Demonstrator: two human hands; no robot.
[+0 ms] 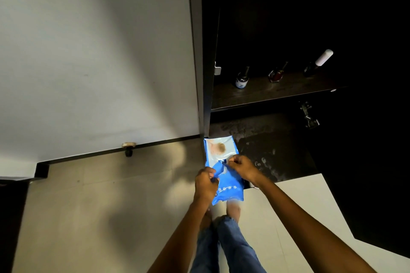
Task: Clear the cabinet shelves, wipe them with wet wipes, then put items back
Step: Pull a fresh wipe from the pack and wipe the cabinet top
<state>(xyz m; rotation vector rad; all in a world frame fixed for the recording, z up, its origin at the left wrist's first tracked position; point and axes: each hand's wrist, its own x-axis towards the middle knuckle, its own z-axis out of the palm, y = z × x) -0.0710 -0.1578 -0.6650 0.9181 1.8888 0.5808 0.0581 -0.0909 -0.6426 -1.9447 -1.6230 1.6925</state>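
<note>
A blue and white pack of wet wipes (221,153) lies at the front left corner of the dark lower cabinet shelf (273,146), hanging over its edge. My left hand (206,182) pinches the pack's blue flap at its left side. My right hand (240,167) pinches the pack near the middle, fingers curled. On the upper shelf (273,93) stand three small bottles: a dark one with a white label (242,78), a red one (276,74) and a dark one with a white cap (319,62).
The lower shelf shows wet streaks. A white door (95,51) with a door stopper (128,148) fills the left. An open dark cabinet door (366,162) with a hinge (309,115) stands at the right. My legs and bare feet are on the tiled floor (88,206).
</note>
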